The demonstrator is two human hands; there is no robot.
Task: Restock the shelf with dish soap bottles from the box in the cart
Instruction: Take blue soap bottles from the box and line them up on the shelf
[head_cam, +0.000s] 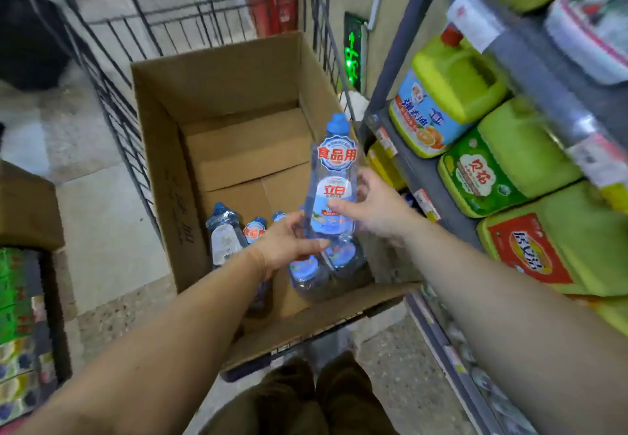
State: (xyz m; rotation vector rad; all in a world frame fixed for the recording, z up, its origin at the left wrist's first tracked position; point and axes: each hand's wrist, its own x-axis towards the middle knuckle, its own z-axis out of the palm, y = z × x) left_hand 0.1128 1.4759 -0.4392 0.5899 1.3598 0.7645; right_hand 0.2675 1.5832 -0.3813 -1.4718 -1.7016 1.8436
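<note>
A clear, slim plastic dish soap bottle (pixel 331 183) with a blue cap, a round red-and-white neck badge and a pale blue oval label is held upright above the near right part of an open brown corrugated cardboard box (pixel 217 101). The left hand (pixel 289 241) has its grip closed round the bottle's base, thumb across the front; the right hand (pixel 372 205) has its grip curled against the bottle's right side at label height, thumb over the label. The box sits inside a dark wire cart (pixel 112 94) with thin vertical bars, and its flat inner flaps lie bare across the far half. Along the box's near edge lie more bottles of the same clear plastic: about three blue-capped ones at the near left (pixel 226 230), partly behind the left hand, and two at the near right corner (pixel 319 271), seen from above; a firm count is not possible. To the right stands a grey metal shelf (pixel 438 179) with price tags on its front edge, carrying four bulky yellow-green plastic jugs (pixel 452 94) with moulded handles and glossy printed labels. The floor is speckled stone tile (pixel 108 230).
</note>
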